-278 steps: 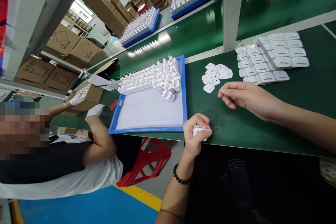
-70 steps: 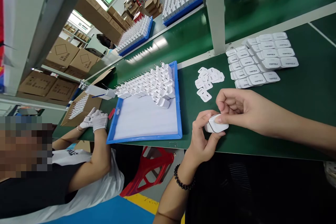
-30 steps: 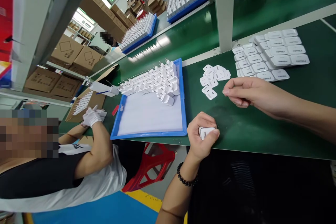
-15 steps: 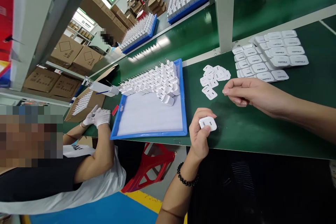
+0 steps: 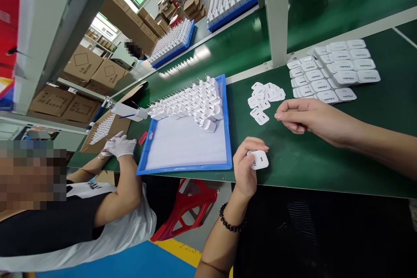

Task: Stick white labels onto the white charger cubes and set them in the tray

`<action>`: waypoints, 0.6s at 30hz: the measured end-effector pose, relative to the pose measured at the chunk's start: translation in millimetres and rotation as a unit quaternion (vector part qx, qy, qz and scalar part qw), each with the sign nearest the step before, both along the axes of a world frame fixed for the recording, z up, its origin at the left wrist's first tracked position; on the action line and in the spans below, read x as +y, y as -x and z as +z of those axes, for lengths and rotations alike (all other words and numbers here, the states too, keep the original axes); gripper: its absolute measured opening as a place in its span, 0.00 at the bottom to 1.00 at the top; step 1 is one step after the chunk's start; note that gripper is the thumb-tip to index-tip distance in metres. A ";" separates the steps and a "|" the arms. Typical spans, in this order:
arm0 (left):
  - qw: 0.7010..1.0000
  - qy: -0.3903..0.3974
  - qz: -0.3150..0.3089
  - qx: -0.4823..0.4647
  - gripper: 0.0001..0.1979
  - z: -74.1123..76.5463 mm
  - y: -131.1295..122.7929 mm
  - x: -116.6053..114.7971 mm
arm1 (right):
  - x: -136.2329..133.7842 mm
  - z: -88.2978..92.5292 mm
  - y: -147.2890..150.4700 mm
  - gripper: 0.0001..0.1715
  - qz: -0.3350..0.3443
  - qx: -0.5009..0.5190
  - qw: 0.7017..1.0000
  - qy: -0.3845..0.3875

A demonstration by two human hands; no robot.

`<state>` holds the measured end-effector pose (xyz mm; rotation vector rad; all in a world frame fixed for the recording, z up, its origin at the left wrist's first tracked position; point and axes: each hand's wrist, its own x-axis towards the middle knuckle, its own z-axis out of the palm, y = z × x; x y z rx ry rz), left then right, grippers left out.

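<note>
Clasping a white charger (image 5: pixel 259 159), the left hand (image 5: pixel 246 169) rests at the near edge of the surface (image 5: pixel 309 169); right hand (image 5: pixel 306 117) beside labels (image 5: pixel 265 95), grip narrow.

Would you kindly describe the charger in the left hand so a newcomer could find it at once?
Start at the green workbench and find the blue tray of upright white chargers. Just right of the tray's near corner, at the bench's front edge, the left hand grips one white charger. Unlike the trayed ones, it is alone, off the tray, its oval port showing.
</note>
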<state>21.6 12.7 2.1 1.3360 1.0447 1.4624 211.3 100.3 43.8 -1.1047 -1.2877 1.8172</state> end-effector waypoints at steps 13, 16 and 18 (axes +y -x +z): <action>0.989 -0.085 -0.031 0.117 0.12 20.2 12.3 2.3 | 3.1 -0.1 -2.5 0.27 -0.027 -0.012 0.999 -0.034; 0.978 -0.102 -0.035 0.179 0.28 53.1 44.6 10.5 | 5.9 1.5 -6.2 0.23 -0.041 -0.014 0.998 -0.042; 0.963 -0.076 0.049 0.253 0.28 77.2 78.6 21.0 | 7.5 2.8 -7.9 0.20 -0.047 -0.008 0.998 -0.042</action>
